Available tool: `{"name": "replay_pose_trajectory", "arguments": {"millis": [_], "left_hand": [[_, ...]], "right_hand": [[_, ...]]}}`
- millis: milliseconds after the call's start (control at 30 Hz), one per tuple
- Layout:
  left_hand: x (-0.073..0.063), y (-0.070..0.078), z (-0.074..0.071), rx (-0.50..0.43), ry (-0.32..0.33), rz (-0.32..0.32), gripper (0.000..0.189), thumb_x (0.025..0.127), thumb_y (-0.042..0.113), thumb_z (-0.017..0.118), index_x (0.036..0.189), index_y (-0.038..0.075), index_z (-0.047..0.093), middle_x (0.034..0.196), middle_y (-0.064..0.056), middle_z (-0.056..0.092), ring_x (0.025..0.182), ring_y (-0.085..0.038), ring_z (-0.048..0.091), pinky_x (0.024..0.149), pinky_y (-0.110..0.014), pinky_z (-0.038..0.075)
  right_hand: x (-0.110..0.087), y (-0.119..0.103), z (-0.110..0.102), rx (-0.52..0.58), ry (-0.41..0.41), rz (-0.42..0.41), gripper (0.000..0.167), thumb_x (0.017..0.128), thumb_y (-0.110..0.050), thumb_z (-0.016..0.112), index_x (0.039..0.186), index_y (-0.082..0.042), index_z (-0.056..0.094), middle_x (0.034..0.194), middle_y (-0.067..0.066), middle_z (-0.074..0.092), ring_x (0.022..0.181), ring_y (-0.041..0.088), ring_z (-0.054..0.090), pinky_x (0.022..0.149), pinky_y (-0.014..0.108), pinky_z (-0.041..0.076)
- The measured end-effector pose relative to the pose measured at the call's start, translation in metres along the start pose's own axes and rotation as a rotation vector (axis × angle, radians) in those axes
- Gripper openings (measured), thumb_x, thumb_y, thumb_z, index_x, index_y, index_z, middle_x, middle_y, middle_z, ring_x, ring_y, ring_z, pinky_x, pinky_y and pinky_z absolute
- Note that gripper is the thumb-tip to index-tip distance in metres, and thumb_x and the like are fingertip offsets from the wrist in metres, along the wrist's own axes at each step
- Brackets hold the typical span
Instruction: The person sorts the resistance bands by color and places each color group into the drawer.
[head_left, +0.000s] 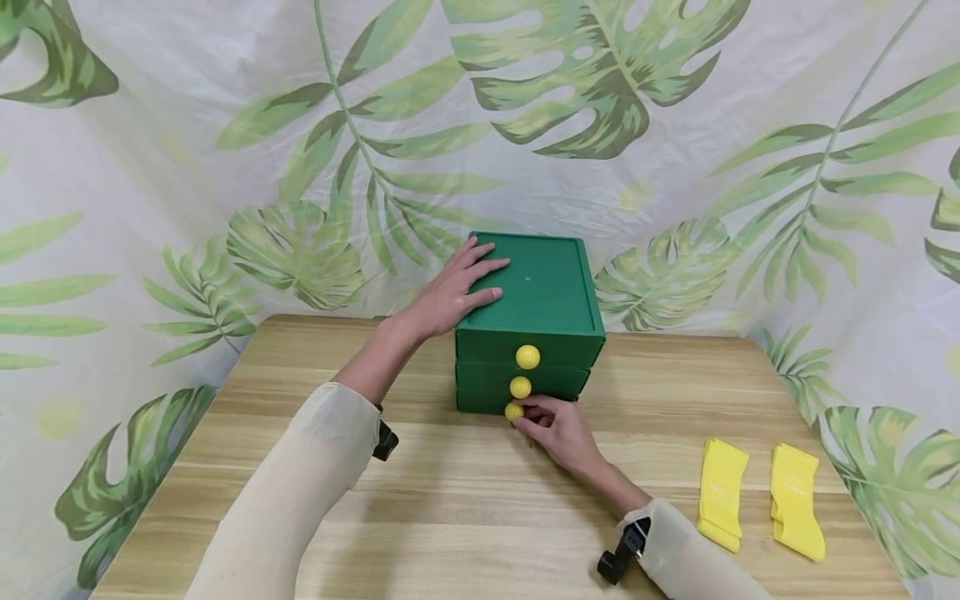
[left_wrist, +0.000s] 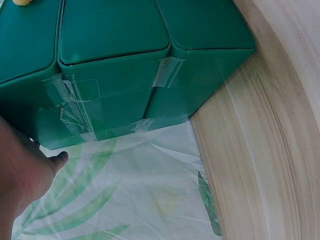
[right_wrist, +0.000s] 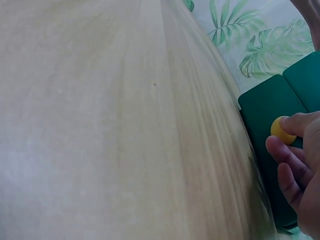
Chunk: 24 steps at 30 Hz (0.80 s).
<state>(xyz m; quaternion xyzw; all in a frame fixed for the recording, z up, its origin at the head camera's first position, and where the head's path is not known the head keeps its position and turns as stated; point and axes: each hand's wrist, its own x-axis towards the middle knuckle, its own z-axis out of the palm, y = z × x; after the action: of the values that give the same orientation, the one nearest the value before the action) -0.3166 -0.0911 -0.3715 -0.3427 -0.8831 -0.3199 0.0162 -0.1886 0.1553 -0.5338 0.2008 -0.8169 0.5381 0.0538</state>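
A green drawer box [head_left: 532, 287] with three stacked drawers stands at the back of the wooden table. Each drawer front carries a round yellow knob; the top knob [head_left: 528, 357] and middle knob [head_left: 521, 387] are untouched. My left hand [head_left: 450, 292] rests on the box's top at its left edge, fingers spread and straight. Thumb and fingers of my right hand [head_left: 555, 429] pinch the bottom knob [right_wrist: 282, 131]. All drawers look closed. In the left wrist view, clear tape [left_wrist: 75, 107] runs along the box's side.
Two folded yellow cloth-like strips [head_left: 723, 493] lie side by side at the table's right. Behind the wooden table [head_left: 465, 533] hangs a pale leaf-patterned curtain [head_left: 187, 150], close to the box's back. A dark wrist camera [head_left: 621, 557] sits at the right cuff.
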Motion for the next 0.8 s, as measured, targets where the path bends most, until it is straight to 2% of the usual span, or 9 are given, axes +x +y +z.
{"name": "replay_pose_trajectory", "arguments": {"millis": [533,800], "left_hand": [[0.0,-0.001,0.0,-0.003,-0.003,0.003,0.06,0.111,0.04,0.054,0.165,0.016,0.042,0.177,-0.01,0.016,0.165,-0.026,-0.007,0.131,-0.056,0.004],[0.0,-0.001,0.001,-0.009,-0.001,0.003,0.06,0.111,0.04,0.054,0.165,0.016,0.042,0.177,-0.01,0.016,0.165,-0.026,-0.007,0.131,-0.056,0.004]], "right_hand": [[-0.03,-0.012,0.002,-0.067,-0.071,-0.011,0.019,0.094,-0.01,0.083,0.113,-0.012,0.081,0.089,-0.002,0.079,0.057,0.015,0.07,0.053,0.026,0.057],[-0.047,-0.023,0.003,-0.046,-0.096,0.004,0.019,0.095,-0.013,0.082,0.114,-0.013,0.081,0.092,-0.003,0.08,0.057,0.018,0.07,0.053,0.027,0.058]]}}
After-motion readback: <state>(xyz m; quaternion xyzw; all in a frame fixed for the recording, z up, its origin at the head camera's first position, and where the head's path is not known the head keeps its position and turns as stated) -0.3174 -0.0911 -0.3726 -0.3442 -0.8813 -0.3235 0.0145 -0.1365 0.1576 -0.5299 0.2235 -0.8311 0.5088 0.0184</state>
